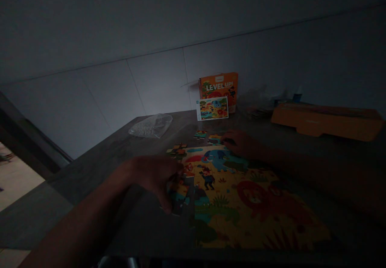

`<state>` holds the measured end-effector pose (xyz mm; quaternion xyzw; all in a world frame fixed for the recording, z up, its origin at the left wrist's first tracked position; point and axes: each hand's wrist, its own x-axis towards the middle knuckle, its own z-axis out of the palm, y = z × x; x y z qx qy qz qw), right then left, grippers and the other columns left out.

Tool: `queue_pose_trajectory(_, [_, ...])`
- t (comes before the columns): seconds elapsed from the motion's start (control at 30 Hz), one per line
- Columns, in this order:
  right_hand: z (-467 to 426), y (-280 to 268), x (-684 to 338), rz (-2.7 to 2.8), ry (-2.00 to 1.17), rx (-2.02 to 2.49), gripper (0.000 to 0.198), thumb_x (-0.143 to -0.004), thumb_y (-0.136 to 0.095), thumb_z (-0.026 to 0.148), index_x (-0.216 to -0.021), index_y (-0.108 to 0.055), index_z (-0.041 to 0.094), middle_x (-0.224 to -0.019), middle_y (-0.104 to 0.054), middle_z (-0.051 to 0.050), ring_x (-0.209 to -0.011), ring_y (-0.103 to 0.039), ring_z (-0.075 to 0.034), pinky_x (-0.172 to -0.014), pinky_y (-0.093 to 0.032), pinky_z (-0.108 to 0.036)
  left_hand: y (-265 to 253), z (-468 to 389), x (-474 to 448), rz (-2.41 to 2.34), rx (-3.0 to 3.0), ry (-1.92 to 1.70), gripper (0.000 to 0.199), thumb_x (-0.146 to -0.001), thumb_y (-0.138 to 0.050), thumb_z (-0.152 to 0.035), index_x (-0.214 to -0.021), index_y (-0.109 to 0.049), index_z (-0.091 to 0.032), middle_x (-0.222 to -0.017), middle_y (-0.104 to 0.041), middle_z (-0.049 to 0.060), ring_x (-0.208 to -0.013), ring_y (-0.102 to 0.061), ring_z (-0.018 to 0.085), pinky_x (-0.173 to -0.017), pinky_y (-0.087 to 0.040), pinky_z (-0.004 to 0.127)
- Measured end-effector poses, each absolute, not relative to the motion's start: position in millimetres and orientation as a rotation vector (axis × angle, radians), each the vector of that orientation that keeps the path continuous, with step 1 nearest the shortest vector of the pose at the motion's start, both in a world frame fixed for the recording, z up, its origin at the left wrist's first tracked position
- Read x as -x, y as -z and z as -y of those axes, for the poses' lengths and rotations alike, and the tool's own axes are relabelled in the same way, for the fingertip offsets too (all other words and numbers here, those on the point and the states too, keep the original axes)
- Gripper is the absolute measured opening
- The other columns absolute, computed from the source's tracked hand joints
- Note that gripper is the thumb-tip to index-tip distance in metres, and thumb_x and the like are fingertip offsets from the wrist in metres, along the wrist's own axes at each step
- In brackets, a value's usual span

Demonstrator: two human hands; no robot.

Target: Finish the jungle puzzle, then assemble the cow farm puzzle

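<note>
The left hand (150,174) holds a puzzle strip (181,190) between thumb and fingers, seemingly for joining to the puzzle (233,183) at its right, which calls for careful alignment, while the right hand (239,142), whose hold one cannot tell, is beside a loose piece (214,140).

A largely assembled puzzle (230,189) lies flat on the table (108,151), its picture showing a blue elephant, red-maned lions and a green crocodile on yellow ground. Colourful side pieces (181,189) lie just beside its left edge, partly hidden; more loose pieces (200,135) lie flat beyond the far edge.
</note>
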<state>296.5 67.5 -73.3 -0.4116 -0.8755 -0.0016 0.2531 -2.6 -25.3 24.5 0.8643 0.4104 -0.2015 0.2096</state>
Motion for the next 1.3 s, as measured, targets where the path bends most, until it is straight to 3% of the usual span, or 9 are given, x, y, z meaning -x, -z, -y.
queue_pose_trajectory(0.27, [-68.0, 73.5, -297.4, 2.396, 0.006, 1.111, 0.022, -0.086, -0.052, 0.017, -0.093, -0.072, 0.017, -0.097, -0.071, -0.010, -0.090, -0.064, -0.023, -0.084, -0.048, -0.033, -21.3, 25.7, 7.7, -1.079, -2.426, 0.484, 0.056, -0.058, -0.089, -0.043, -0.097, -0.060, -0.016, -0.088, -0.063, 0.001, -0.074, -0.055, 0.017, -0.059, -0.037, 0.024])
queue_pose_trajectory(0.67, [-70.5, 77.1, -297.8, 2.367, -0.011, 1.098, 0.021, -0.084, -0.053, 0.017, -0.090, -0.073, 0.016, -0.093, -0.070, -0.010, -0.086, -0.064, -0.023, -0.079, -0.047, -0.033, -20.5, 27.6, 5.3, -1.008, -2.495, 0.419, 0.055, -0.057, -0.088, -0.047, -0.090, -0.055, -0.017, -0.083, -0.059, -0.001, -0.071, -0.053, 0.016, -0.057, -0.034, 0.023])
queue_pose_trajectory(0.87, [-70.0, 76.0, -298.3, 2.368, -0.023, 1.102, 0.022, -0.085, -0.052, 0.018, -0.092, -0.073, 0.015, -0.096, -0.070, -0.011, -0.087, -0.064, -0.022, -0.080, -0.048, -0.032, -21.3, 25.4, 7.5, -1.052, -2.494, 0.387, 0.054, -0.057, -0.090, -0.038, -0.093, -0.058, -0.017, -0.088, -0.064, 0.000, -0.075, -0.058, 0.017, -0.061, -0.039, 0.023])
queue_pose_trajectory(1.03, [-68.3, 73.9, -297.6, 2.387, 0.000, 1.112, 0.023, -0.086, -0.051, 0.018, -0.092, -0.073, 0.016, -0.097, -0.071, -0.010, -0.089, -0.063, -0.022, -0.081, -0.047, -0.032, -20.9, 20.0, 9.5, -0.951, -2.420, 0.220, 0.057, -0.063, -0.088, -0.031, -0.109, -0.058, -0.018, -0.109, -0.068, 0.003, -0.093, -0.064, 0.021, -0.076, -0.046, 0.026])
queue_pose_trajectory(1.3, [-69.4, 75.1, -296.8, 2.379, 0.002, 1.107, 0.022, -0.085, -0.053, 0.017, -0.093, -0.073, 0.016, -0.096, -0.071, -0.010, -0.089, -0.064, -0.023, -0.081, -0.048, -0.033, -14.9, 15.4, 6.1, -1.005, -2.561, 0.112, 0.041, -0.075, -0.079, -0.030, -0.103, -0.052, -0.018, -0.099, -0.066, 0.002, -0.084, -0.063, 0.018, -0.070, -0.045, 0.025])
